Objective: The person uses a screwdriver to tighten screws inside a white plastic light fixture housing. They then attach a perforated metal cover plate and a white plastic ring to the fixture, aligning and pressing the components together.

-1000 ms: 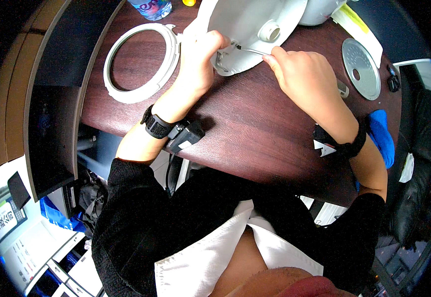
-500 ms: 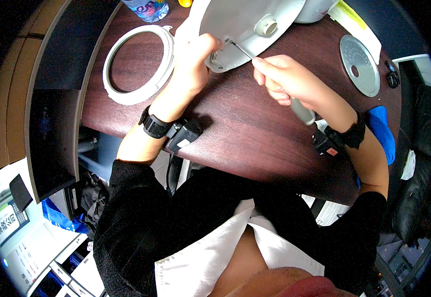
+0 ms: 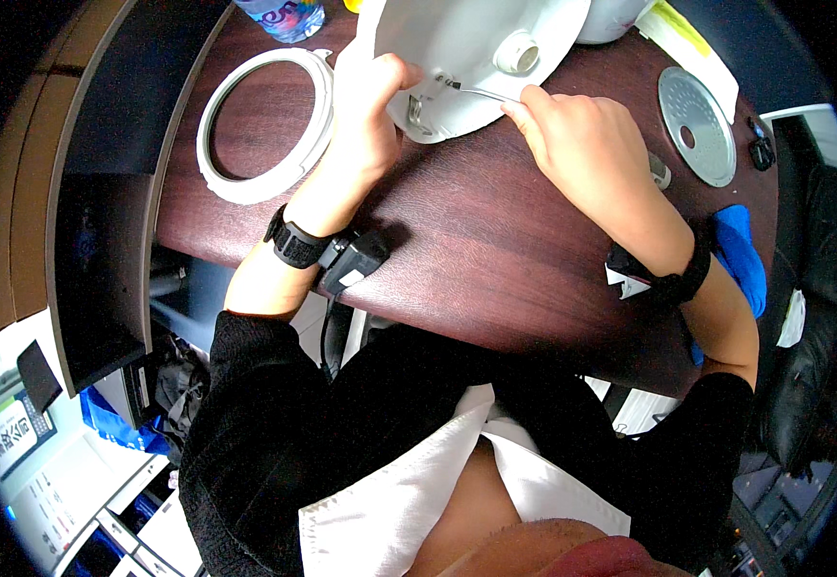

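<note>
My left hand point(image 3: 365, 120) grips the near left rim of a white bowl-shaped plastic shell point(image 3: 466, 43), holding it tilted with its inside toward me. Inside the shell are a short round socket point(image 3: 517, 53) and small metal parts point(image 3: 420, 111) near the rim. My right hand point(image 3: 587, 144) is closed round a screwdriver with a thin metal shaft point(image 3: 490, 94) and a pale handle, mostly hidden by the hand. Its dark tip reaches into the shell, close to my left thumb; whether it touches a screw is too small to tell.
A white plastic ring point(image 3: 209, 130) lies left on the brown table point(image 3: 466, 231). To the right are a perforated metal disc point(image 3: 712, 106), a small black object point(image 3: 762, 152) and a blue cloth point(image 3: 740, 255). A bottle point(image 3: 286, 17) stands at the back left, a paper sheet point(image 3: 707, 62) back right.
My right hand has turned and shifted right and upward, bringing the screwdriver's shaft closer to level. My left hand and the shell have barely moved.
</note>
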Action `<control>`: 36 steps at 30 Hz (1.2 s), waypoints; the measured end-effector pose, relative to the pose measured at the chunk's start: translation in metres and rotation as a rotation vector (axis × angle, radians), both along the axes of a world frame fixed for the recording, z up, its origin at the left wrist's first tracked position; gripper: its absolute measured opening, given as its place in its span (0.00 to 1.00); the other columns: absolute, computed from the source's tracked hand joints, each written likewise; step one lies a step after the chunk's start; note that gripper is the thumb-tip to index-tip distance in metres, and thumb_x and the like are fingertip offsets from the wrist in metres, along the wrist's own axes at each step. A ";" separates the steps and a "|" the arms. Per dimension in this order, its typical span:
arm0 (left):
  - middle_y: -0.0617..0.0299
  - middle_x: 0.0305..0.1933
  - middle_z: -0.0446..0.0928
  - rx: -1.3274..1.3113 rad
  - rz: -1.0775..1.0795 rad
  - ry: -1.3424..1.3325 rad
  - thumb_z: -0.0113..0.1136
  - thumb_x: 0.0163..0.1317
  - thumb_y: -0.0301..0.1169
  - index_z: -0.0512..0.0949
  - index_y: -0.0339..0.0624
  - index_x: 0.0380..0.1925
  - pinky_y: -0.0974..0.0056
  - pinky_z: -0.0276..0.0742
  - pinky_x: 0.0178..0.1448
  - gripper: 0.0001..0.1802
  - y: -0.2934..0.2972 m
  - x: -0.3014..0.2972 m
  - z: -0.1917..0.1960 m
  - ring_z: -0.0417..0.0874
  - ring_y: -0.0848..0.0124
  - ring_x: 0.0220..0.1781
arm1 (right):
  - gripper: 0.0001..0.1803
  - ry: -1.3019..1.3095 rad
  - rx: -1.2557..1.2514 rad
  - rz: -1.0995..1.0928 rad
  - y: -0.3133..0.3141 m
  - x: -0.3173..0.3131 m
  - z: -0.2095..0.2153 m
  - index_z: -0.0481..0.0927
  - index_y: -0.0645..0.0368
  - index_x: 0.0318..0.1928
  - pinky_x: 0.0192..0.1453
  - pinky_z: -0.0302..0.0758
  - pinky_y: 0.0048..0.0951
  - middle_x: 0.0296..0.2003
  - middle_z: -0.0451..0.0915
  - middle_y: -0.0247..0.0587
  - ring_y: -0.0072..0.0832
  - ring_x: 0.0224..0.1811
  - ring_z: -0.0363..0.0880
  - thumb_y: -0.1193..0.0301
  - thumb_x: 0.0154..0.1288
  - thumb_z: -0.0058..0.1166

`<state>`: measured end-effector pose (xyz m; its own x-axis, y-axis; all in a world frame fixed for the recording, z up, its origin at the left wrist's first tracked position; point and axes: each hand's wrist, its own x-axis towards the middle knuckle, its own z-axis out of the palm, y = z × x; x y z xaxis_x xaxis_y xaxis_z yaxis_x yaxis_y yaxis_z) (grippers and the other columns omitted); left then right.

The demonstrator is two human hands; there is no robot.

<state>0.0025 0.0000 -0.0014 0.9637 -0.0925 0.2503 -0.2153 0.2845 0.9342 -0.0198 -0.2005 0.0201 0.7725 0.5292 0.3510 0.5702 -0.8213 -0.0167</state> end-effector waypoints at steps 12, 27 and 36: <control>0.57 0.40 0.69 -0.101 0.023 0.163 0.48 0.46 0.34 0.69 0.35 0.42 0.57 0.69 0.50 0.22 0.001 0.007 -0.011 0.71 0.63 0.44 | 0.16 0.045 -0.100 -0.029 0.005 -0.003 0.006 0.76 0.60 0.26 0.22 0.75 0.40 0.15 0.75 0.46 0.42 0.19 0.78 0.62 0.64 0.46; 0.61 0.31 0.69 -0.205 0.102 0.168 0.49 0.46 0.30 0.70 0.37 0.24 0.64 0.64 0.47 0.08 0.010 0.009 -0.023 0.69 0.68 0.37 | 0.20 1.213 0.556 -0.101 0.004 0.021 -0.004 0.67 0.57 0.23 0.12 0.54 0.20 0.08 0.56 0.25 0.16 0.07 0.52 0.59 0.71 0.39; 0.61 0.34 0.68 -0.240 0.091 0.130 0.46 0.44 0.31 0.70 0.36 0.30 0.64 0.65 0.47 0.13 0.001 0.003 -0.007 0.68 0.68 0.38 | 0.22 1.616 0.922 -0.062 0.003 0.019 -0.011 0.64 0.55 0.24 0.10 0.49 0.16 0.09 0.52 0.19 0.10 0.07 0.50 0.54 0.72 0.37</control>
<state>0.0058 0.0011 -0.0087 0.9909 0.0426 0.1280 -0.1325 0.4858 0.8640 -0.0006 -0.1971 0.0094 0.6162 0.5845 -0.5279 -0.4779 -0.2554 -0.8405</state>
